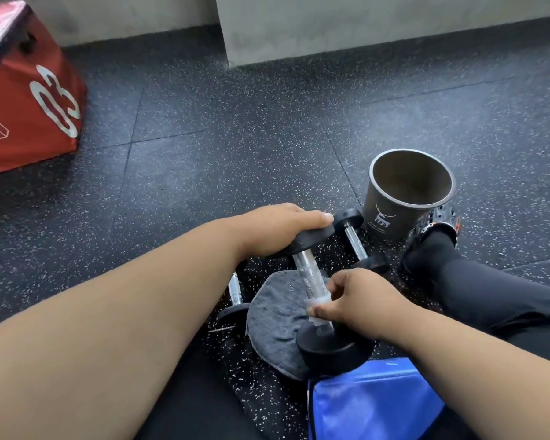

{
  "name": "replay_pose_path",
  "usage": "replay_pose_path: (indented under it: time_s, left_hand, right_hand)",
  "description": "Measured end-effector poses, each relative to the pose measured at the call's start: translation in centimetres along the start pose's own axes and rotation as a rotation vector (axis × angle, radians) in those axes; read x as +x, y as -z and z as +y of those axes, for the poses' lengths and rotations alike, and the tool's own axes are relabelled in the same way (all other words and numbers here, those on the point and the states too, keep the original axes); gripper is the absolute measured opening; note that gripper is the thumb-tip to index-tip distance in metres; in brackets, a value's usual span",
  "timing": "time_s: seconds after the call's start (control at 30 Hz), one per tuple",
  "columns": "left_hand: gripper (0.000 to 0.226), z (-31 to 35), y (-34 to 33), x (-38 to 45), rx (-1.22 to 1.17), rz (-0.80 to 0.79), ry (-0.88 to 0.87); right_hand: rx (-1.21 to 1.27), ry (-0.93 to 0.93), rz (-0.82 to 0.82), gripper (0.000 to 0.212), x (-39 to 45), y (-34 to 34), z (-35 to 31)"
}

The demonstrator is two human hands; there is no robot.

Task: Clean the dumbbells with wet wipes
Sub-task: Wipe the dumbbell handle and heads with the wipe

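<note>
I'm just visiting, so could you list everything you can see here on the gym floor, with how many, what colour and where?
dumbbells: three, black ends with silver handles; one held tilted at centre, one lying behind it, one lying to its left
wet wipe: one, white, wrapped round the held dumbbell's handle
cloth: one, grey, on the floor under the held dumbbell
cup: one, dark grey, upright beside the foot
box: one, red, marked 03, far left
bag: one, blue, bottom edge
floor: black, speckled white
left hand: grip on the top end
right hand: grip on the wipe

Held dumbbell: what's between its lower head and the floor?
In the head view, a grey cloth lies on the floor under the dumbbell.
</note>
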State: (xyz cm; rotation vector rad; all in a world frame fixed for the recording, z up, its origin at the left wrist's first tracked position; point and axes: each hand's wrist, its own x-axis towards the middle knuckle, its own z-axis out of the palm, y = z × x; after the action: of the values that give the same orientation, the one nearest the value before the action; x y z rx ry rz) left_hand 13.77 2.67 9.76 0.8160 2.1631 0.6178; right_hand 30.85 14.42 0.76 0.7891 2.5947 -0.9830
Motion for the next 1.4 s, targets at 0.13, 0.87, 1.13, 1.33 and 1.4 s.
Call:
replay_pose_path:
  time_s: [0.13, 0.87, 1.13, 1.33, 1.4]
  left_hand:
    - [0.059, -0.3, -0.2, 0.4, -0.008, 0.006, 0.034]
    - [0.088, 0.6, -1.4, -2.0, 0.039, 0.077, 0.157]
    - [0.094, 1.3, -2.0, -2.0, 0.044, 0.076, 0.154]
    - [0.102, 1.7, -1.8, -2.3, 0.065, 0.058, 0.151]
    - [0.101, 1.6, -1.7, -2.3, 0.074, 0.054, 0.155]
  right_hand:
    - [-0.056, 0.037, 0.051, 0.056, 0.2, 0.0, -0.4]
    - [0.656, 0.189, -0.597, 0.061, 2.1, 0.7, 1.8]
    - [0.618, 0.151, -0.338, 0.05, 0.1, -1.5, -0.4]
    - [0.346, 0.236, -0.386, 0.034, 1.2, 1.2, 1.1]
    - [0.336, 0.209, -0.436, 0.041, 1.4, 2.2, 1.7]
